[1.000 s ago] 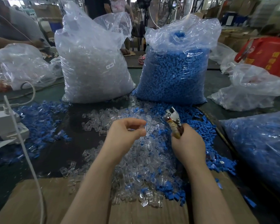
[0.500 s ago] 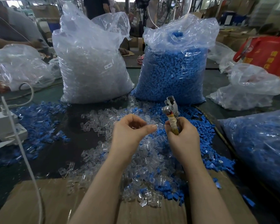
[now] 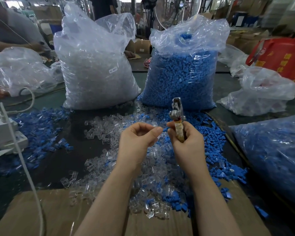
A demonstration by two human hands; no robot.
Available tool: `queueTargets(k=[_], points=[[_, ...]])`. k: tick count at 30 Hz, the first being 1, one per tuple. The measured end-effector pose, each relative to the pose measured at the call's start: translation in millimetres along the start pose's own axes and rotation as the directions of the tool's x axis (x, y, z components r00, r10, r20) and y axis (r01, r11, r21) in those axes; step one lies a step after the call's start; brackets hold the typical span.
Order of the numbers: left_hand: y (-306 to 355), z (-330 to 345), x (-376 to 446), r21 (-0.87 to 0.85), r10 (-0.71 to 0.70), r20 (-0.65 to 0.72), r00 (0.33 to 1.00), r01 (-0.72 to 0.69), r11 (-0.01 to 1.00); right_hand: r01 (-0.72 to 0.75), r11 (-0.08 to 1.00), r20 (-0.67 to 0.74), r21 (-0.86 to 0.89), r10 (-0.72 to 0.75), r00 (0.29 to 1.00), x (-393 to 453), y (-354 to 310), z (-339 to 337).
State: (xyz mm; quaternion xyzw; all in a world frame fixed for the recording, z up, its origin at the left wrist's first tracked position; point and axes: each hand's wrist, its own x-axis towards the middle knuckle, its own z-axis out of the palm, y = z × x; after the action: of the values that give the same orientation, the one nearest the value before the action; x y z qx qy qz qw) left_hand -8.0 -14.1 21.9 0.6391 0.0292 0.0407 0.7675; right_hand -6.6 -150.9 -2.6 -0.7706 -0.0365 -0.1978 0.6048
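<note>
The right hand is gripping a plier-like metal tool upright; just left, the left hand is pinching a small clear plastic piece.

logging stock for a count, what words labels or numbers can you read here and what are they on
"SJ 017": small white sticker on the tall clear plastic bag of clear pieces.
Yellow characters and round logo on the red bag at the right: blurred and cut off, unreadable.
Patterned wrap on the metal-headed hand tool in the right hand: no legible text.
</note>
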Motion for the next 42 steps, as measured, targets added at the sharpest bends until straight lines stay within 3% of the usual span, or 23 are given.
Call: queueTargets(k=[9, 16, 24, 42], points=[[-0.3, -1.2, -1.4, -0.127, -0.022, -0.01, 1.0, 0.02, 0.992, 0.021, 0.999, -0.024, 0.049, -0.02, 1.0, -2.1, -3.0, 6.2], [2.7, 3.8, -4.5, -0.06, -0.013, -0.039, 0.999, 0.01, 0.998, 0.08, 0.996, -0.029, -0.035, -0.081, 0.996, -3.0, -5.0, 7.7], [2.9, 7.6, -6.7, 0.151, 0.127, -0.106, 0.986, -0.11, 0.982, 0.112, 0.985, -0.05, -0.127, -0.12, 0.992, -3.9, -3.9, 8.4], [2.6, 10.7, -9.8, 0.289, 0.284, -0.071, 0.956, -0.253, 0.924, 0.12, 0.99, -0.009, -0.073, -0.121, 0.993, -3.6, -4.6, 5.8]])
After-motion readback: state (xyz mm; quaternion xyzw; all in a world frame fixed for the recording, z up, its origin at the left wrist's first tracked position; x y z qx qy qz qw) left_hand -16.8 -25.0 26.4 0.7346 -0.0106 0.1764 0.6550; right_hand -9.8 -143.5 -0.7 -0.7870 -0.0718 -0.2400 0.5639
